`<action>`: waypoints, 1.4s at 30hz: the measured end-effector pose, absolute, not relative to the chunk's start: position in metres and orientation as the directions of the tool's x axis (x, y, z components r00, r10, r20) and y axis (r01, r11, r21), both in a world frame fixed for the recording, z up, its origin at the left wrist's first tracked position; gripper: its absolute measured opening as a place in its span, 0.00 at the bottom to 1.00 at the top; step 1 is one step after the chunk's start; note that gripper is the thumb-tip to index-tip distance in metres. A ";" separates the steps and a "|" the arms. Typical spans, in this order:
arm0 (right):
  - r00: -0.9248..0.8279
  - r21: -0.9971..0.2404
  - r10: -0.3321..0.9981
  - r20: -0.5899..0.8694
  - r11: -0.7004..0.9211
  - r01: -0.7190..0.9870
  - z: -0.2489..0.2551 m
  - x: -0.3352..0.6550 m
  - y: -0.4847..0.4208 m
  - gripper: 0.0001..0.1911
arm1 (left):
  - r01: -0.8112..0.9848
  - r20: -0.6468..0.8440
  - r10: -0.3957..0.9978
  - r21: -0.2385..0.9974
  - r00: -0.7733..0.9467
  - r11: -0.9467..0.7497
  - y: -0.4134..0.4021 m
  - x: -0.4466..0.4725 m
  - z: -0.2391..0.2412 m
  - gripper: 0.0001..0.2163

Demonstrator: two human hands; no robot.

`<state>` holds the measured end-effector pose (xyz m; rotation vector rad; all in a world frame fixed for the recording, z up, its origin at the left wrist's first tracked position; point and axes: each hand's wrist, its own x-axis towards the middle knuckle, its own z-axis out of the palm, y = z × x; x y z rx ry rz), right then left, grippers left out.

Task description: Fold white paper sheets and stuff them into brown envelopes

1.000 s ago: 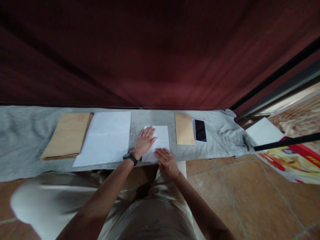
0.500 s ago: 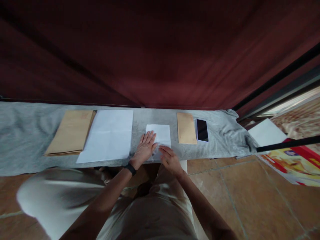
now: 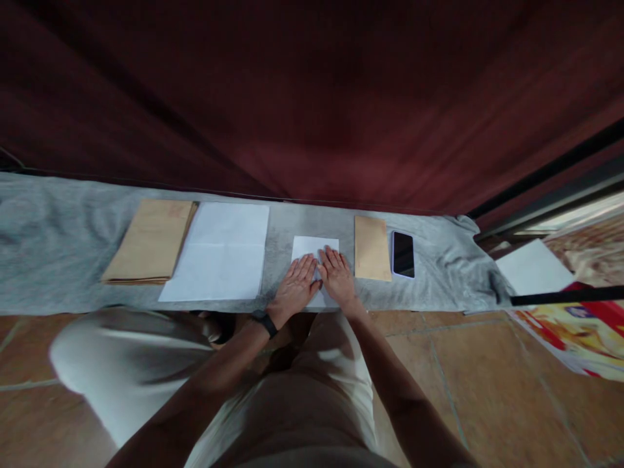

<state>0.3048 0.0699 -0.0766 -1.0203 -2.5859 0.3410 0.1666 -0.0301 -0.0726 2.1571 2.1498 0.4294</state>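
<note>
Fingers [image 3: 307, 265]: extended and nearly together on both hands, laid flat and gripping nothing
Left hand [image 3: 296, 279]: palm down on the left part of the small white paper, pointing away from the body, thumb toward the other hand
Right hand [image 3: 337, 276]: palm down on the right part of the same sheet, its fingers angled slightly left; the two hands meet or nearly meet near the middle
Small white paper [image 3: 316, 244]: flat on the grey cloth under both hands, its far edge bare and a bit of its near part showing between the wrists; whether it is folded cannot be told
Watch [image 3: 266, 322]: dark, strapped round the left wrist
Large white paper [image 3: 221, 253]: left of the hands, lying flat with a faint crease across
Brown envelopes [image 3: 149, 240]: a pile just beside the large sheet, on its left
Single envelope [image 3: 372, 248]: brown, flat, near the right hand but apart from it
Phone [image 3: 403, 254]: dark screen up, pale rim, just right of that envelope
Grey cloth [image 3: 439, 276]: spread beneath all these, wrinkled toward the right end
Curtain [image 3: 292, 130]: dark red, rising behind the cloth
Floor [image 3: 414, 364]: brown tiles below
</note>
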 end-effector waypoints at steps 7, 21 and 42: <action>-0.649 -0.329 0.720 0.246 0.691 0.643 -0.082 0.298 0.085 0.27 | 0.966 0.142 0.990 0.258 -0.019 -0.018 -0.032 0.169 -0.074 0.29; -0.619 -0.328 0.747 0.243 0.664 0.672 -0.079 0.282 0.123 0.24 | 0.962 0.127 0.992 0.266 0.022 -0.056 -0.035 0.164 -0.069 0.27; -0.493 -0.428 0.858 0.142 0.502 0.751 -0.067 0.278 0.165 0.14 | 0.958 0.116 0.990 0.266 0.081 -0.109 -0.034 0.165 -0.062 0.24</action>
